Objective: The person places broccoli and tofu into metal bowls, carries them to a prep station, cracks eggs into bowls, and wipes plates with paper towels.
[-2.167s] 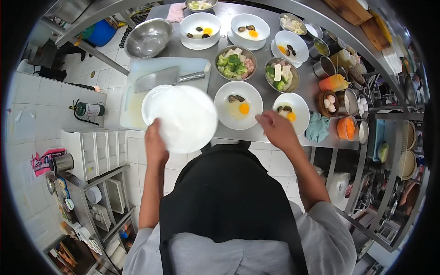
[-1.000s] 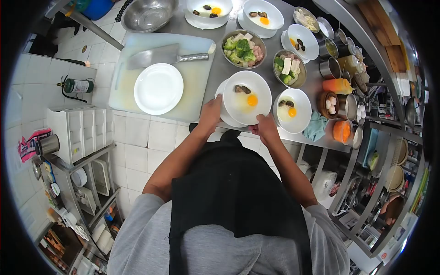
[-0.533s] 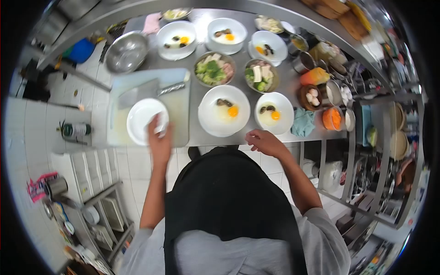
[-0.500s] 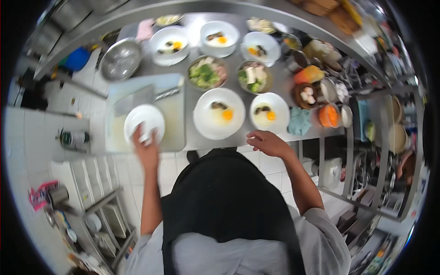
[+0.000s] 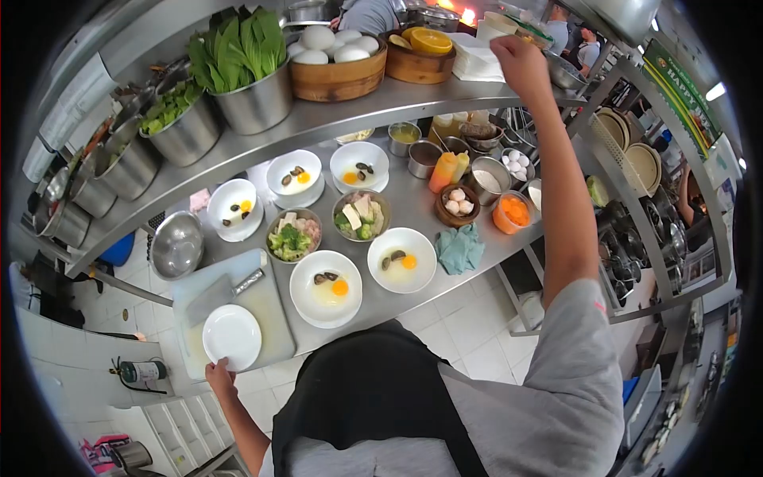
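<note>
My left hand (image 5: 222,377) grips the near rim of a small white plate (image 5: 232,338), which lies on the cutting board (image 5: 278,322). A cleaver (image 5: 211,300) rests flat just behind the plate. My right hand (image 5: 520,65) is raised over the upper shelf with its fingers curled in, beside a stack of white paper napkins (image 5: 478,57). What those fingers hold, if anything, is hidden. Right of the board stand two white bowls, a nearer one (image 5: 318,306) and another (image 5: 397,274), each with a raw egg and dark mushroom-like pieces.
Behind are several more egg bowls (image 5: 238,226) and two steel bowls of vegetables (image 5: 278,253). A teal cloth (image 5: 459,248), orange squeeze bottle (image 5: 443,172) and tub of orange pieces (image 5: 511,213) stand right. The shelf (image 5: 318,119) carries greens (image 5: 238,52) and eggs (image 5: 318,38).
My right hand has risen from the counter edge to the upper shelf. The left has moved from the plate's middle to its near rim. The view has tilted up, showing the shelf.
</note>
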`<state>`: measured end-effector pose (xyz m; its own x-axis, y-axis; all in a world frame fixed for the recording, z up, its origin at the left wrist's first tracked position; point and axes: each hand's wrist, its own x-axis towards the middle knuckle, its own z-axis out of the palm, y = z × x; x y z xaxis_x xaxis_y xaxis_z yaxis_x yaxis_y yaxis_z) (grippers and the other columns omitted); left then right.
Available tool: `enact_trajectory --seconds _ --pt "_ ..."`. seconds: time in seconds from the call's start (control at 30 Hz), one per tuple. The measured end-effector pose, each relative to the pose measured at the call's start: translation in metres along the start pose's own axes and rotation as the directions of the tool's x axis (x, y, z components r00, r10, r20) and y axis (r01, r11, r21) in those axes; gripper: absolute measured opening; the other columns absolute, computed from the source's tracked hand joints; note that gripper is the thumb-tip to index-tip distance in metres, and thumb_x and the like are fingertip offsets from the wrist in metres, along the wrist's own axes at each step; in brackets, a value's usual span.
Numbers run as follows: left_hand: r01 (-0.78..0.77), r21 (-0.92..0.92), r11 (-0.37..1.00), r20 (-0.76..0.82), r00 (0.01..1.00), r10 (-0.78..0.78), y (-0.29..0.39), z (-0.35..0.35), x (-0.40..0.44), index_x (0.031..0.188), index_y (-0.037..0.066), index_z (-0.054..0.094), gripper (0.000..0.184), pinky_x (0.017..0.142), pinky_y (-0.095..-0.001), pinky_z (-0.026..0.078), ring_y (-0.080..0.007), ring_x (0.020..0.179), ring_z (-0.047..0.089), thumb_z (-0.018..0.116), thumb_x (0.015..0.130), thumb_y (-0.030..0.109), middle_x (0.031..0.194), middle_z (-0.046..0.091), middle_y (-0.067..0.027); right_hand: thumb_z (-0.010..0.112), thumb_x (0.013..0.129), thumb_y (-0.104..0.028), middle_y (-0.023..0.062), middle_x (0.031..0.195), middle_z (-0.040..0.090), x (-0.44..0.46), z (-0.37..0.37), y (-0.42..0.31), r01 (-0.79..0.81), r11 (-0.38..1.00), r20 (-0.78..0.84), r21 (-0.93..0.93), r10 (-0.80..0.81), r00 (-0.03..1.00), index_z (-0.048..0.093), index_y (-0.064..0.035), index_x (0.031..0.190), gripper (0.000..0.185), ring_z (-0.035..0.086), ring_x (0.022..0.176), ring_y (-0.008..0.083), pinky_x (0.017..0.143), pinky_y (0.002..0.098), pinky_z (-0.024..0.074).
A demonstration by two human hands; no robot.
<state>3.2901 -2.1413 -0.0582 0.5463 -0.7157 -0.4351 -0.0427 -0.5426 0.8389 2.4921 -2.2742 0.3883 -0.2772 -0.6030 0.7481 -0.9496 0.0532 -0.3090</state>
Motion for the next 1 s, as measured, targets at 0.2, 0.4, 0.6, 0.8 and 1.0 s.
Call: enact_trajectory --seconds 0.2,0.4,0.6,0.8,1.0 --pt "0.110 -0.453 0.885 0.115 0.991 -0.065 -0.007 -0.007 -0.020 0.116 0.001 0.050 0.048 0.080 -0.0478 0.058 -0.0303 0.095 0.061 0.051 0.068 0.005 0.110 0.056 -0.0143 0.065 0.091 -0.032 0.0168 0.099 0.075 0.072 0.059 0.041 0.352 0.878 0.325 -0.324 -0.246 0.913 0.078 -0.0126 0.104 0.027 0.071 0.092 0.0375 0.085 0.0441 0.0564" --pt "0.167 -0.653 0.739 0.178 0.982 -0.065 -0.039 -0.039 -0.049 0.120 0.000 0.053 0.053 0.093 -0.0444 0.055 -0.0303 0.104 0.059 0.048 0.067 0.004 0.113 0.057 -0.0135 0.061 0.089 -0.027 0.0199 0.097 0.074 0.062 0.068 0.055 0.194 0.952 0.327 -0.235 -0.110 0.939 0.074 -0.0090 0.102 0.026 0.070 0.094 0.0390 0.086 0.0461 0.0560" --pt "0.105 -0.571 0.814 0.174 0.985 -0.006 0.009 -0.042 -0.090 0.125 0.000 0.053 0.061 0.095 -0.0462 0.054 -0.0319 0.107 0.059 0.046 0.065 0.005 0.115 0.058 -0.0133 0.062 0.090 -0.025 0.0172 0.099 0.074 0.061 0.063 0.048 0.223 0.970 0.361 -0.099 -0.174 0.916 0.073 -0.0092 0.103 0.023 0.071 0.094 0.0350 0.086 0.0420 0.0550" --pt "0.035 -0.567 0.823 0.222 0.968 0.112 0.057 -0.011 -0.115 0.133 0.000 0.051 0.071 0.096 -0.0478 0.055 -0.0344 0.109 0.060 0.048 0.063 0.007 0.118 0.059 -0.0154 0.063 0.089 -0.027 0.0160 0.100 0.075 0.059 0.068 0.049 0.133 0.990 0.334 -0.041 -0.111 0.936 0.076 -0.0113 0.101 0.024 0.071 0.095 0.0355 0.086 0.0422 0.0557" --pt "0.056 -0.588 0.807 0.349 0.917 0.191 0.083 0.018 -0.125 0.141 0.000 0.047 0.080 0.101 -0.0485 0.055 -0.0370 0.117 0.060 0.048 0.062 0.008 0.129 0.059 -0.0191 0.066 0.087 -0.028 0.0171 0.097 0.075 0.060 0.075 0.059 0.099 0.995 0.304 -0.022 -0.088 0.949 0.077 -0.0117 0.104 0.026 0.071 0.092 0.0356 0.085 0.0424 0.0556"
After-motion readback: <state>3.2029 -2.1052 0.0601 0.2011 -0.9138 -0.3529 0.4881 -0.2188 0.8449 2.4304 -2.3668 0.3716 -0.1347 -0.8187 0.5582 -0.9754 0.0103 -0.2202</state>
